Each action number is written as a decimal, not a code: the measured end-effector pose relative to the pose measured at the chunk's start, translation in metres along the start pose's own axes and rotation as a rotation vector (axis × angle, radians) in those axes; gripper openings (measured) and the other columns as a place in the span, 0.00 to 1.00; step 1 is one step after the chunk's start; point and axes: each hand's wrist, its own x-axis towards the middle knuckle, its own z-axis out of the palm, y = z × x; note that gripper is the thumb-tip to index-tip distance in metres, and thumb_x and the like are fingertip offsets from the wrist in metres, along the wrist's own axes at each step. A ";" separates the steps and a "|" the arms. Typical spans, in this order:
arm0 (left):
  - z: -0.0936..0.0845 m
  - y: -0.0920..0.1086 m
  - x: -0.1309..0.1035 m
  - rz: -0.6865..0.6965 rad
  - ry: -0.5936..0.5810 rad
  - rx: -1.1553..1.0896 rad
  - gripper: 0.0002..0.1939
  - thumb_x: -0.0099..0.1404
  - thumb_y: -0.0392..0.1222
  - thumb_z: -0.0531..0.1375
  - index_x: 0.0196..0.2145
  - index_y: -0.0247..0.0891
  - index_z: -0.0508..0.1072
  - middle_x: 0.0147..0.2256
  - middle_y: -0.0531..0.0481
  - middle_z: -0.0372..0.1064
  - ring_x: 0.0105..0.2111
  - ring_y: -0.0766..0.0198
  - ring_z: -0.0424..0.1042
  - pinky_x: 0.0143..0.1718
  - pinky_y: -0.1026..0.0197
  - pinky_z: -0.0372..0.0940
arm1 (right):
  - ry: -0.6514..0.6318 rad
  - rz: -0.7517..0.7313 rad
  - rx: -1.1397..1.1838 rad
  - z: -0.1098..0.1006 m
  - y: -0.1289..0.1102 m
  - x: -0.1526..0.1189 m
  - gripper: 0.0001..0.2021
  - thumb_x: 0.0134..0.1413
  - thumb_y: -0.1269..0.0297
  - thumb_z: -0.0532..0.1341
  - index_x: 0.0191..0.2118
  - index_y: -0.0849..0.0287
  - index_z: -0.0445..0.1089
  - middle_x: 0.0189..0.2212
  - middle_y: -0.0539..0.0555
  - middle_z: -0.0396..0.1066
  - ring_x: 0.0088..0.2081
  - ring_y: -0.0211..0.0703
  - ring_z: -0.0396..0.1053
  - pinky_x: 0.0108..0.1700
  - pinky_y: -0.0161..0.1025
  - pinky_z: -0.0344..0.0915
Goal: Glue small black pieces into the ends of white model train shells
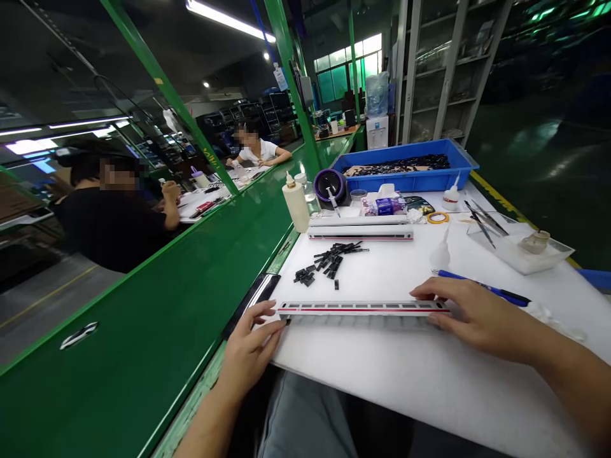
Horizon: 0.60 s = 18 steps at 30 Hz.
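Observation:
A long white model train car body (363,309) with a red stripe and a row of window openings lies across the white work surface. Around its right end my right hand (465,312) has its thumb in front and fingers behind, gripping it. My left hand (252,337) is at the other end, thumb and fingers bent, with a tiny black piece by the thumb tip; whether it grips the car is unclear. Behind the car lies a pile of small black parts (334,259), with one part (337,285) apart from it. Another white car body (360,233) rests further back.
A blue bin (405,172) of black parts stands at the back. Near it are a cream bottle (296,203), a syringe (333,202) and orange tape (438,217). Tweezers (482,222), a clear tray (520,248) and blue pens (482,286) lie right. Two people sit beyond the green partition (143,305).

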 end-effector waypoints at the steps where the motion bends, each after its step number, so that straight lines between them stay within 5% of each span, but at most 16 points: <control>1: 0.002 -0.003 0.001 0.013 -0.039 0.029 0.10 0.67 0.35 0.55 0.39 0.43 0.76 0.55 0.43 0.64 0.48 0.58 0.71 0.44 0.53 0.73 | -0.001 0.002 0.013 0.000 -0.001 0.000 0.15 0.58 0.57 0.59 0.50 0.47 0.71 0.48 0.53 0.73 0.48 0.50 0.72 0.47 0.47 0.72; 7: -0.002 -0.005 0.006 0.109 -0.153 0.227 0.11 0.67 0.40 0.55 0.42 0.40 0.76 0.63 0.40 0.57 0.53 0.51 0.69 0.51 0.48 0.69 | -0.035 0.024 0.053 -0.002 0.000 0.003 0.15 0.58 0.56 0.59 0.51 0.47 0.69 0.50 0.52 0.71 0.50 0.49 0.69 0.51 0.47 0.69; 18: 0.014 -0.006 0.021 0.255 -0.138 0.368 0.12 0.69 0.44 0.55 0.41 0.39 0.77 0.47 0.44 0.75 0.43 0.54 0.76 0.44 0.51 0.70 | -0.049 0.065 0.121 -0.014 0.003 0.002 0.12 0.58 0.58 0.59 0.47 0.49 0.70 0.48 0.51 0.71 0.49 0.50 0.68 0.51 0.47 0.66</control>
